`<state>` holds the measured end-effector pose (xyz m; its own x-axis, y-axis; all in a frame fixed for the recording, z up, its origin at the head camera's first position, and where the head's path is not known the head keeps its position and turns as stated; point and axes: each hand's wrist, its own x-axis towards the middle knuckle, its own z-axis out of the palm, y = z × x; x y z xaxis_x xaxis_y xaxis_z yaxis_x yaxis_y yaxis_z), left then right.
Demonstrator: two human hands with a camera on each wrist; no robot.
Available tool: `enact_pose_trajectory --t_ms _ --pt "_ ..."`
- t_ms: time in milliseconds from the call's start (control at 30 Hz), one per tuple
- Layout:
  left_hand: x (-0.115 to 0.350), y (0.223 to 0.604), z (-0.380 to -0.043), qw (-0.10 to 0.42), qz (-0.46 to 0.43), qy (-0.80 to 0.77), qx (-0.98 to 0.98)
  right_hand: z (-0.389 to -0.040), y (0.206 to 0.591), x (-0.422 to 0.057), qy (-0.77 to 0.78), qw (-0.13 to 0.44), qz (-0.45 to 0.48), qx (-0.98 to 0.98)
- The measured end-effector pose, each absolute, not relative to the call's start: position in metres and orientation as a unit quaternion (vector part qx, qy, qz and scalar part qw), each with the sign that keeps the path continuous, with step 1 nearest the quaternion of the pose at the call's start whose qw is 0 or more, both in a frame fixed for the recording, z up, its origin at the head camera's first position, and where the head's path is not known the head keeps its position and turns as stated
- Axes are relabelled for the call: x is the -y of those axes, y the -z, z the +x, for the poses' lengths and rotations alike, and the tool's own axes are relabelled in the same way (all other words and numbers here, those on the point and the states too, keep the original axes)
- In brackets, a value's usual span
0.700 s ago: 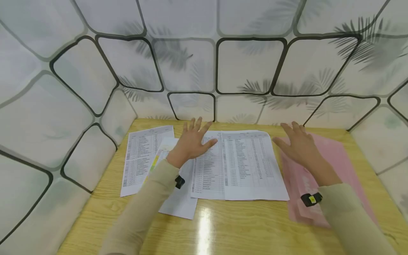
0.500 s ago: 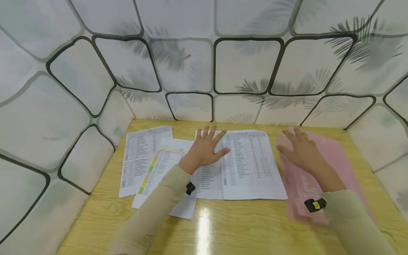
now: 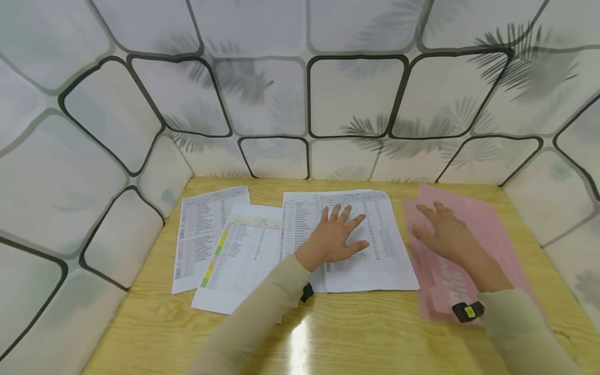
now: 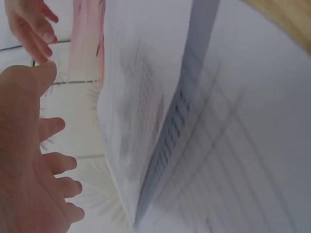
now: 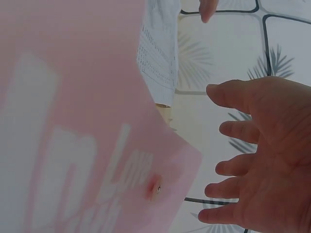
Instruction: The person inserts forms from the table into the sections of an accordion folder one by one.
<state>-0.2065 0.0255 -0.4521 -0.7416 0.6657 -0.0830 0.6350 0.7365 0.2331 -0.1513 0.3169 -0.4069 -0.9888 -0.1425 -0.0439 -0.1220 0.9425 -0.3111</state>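
Note:
My left hand (image 3: 330,239) is held with fingers spread over a creased white sheet (image 3: 375,278) printed with tables. Nothing is in its grasp, and the left wrist view shows the palm raised off the paper. My right hand (image 3: 447,234), fingers also apart, hovers over a pink translucent plastic folder (image 3: 489,226) with white lettering. In the right wrist view a small snap button (image 5: 156,188) shows near the folder's edge, away from the fingers. Left of the creased sheet lies a page (image 3: 250,250) with a yellow and green colour strip, overlapping another printed page (image 3: 199,239).
All the papers and the folder lie on a light wood-grain table (image 3: 154,328). A patterned wall (image 3: 347,94) with dark outlines and leaf prints closes off the back, and similar panels rise on both sides.
My left hand has swept right, from the middle pages to over the creased sheet's right half, uncovering the colour-striped page. My right hand has come slightly nearer and to the right over the folder.

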Motion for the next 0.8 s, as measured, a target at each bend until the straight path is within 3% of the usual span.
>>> enact_pose_trajectory --t_ms 800 --pt "-0.111 0.474 -0.17 0.09 0.414 -0.001 -0.906 -0.14 0.417 -0.326 0.156 0.043 -0.075 -0.984"
